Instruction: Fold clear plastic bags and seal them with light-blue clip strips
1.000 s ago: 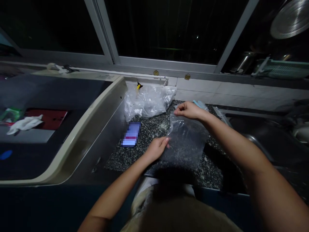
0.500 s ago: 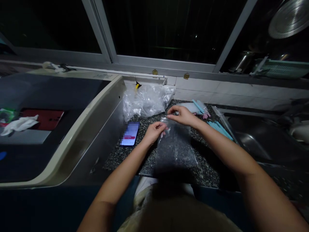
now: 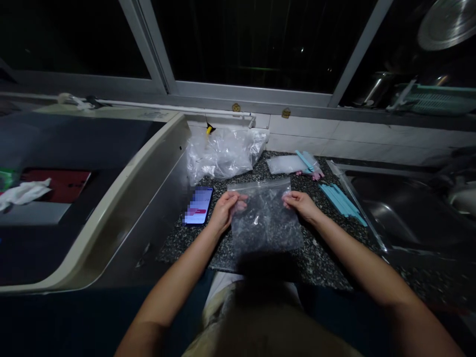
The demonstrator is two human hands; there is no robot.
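Note:
A clear zip-top plastic bag (image 3: pixel 265 223) is spread between my two hands above the speckled counter, its zip edge on the far side. My left hand (image 3: pixel 224 210) pinches the bag's left side near the top. On the opposite side, my right hand (image 3: pixel 299 204) grips the upper right edge between thumb and fingers. Nothing shows inside the bag. To the left of my left hand lies a phone (image 3: pixel 198 207) with its screen lit. Several light blue sticks (image 3: pixel 342 204) lie to the right of my right hand.
Crumpled clear plastic (image 3: pixel 226 153) lies against the wall. Behind the bag are a flat whitish packet (image 3: pixel 285 164) and small pink pieces (image 3: pixel 317 175). A sink (image 3: pixel 405 208) is at the right; a raised cream-edged unit (image 3: pixel 122 208) walls off the left.
My right hand has moved right and toward me, from the bag's top corner to its right edge. The bag is now spread wider, and my left hand has shifted slightly left.

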